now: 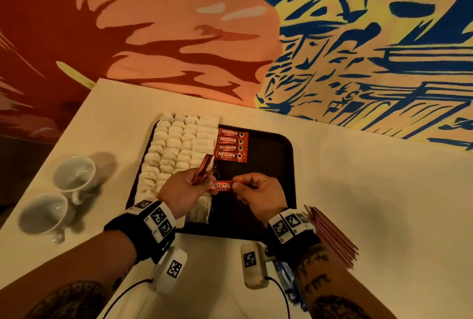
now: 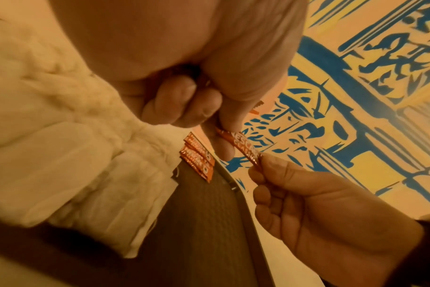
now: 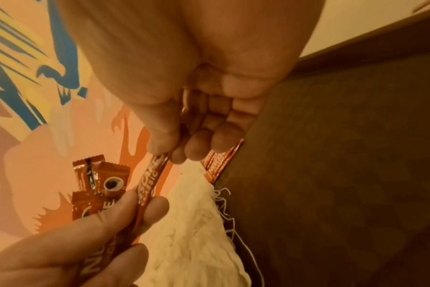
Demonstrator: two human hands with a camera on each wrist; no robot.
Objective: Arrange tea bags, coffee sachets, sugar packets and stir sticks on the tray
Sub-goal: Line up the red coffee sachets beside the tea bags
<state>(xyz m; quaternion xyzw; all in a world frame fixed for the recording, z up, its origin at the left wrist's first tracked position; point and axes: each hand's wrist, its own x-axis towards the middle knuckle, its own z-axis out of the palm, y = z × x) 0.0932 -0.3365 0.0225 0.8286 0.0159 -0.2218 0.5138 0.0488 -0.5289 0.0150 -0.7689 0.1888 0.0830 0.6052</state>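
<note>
White table (image 1: 358,190) beneath a painted mural wall (image 1: 358,37), dark tray (image 1: 268,178) on it, both hands' fingers pinching coffee sachets (image 1: 222,186).

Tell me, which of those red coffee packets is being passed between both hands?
The coffee packet stretched between the left hand and right hand, pinched at each end. Four others lie in a row on the tray.
</note>
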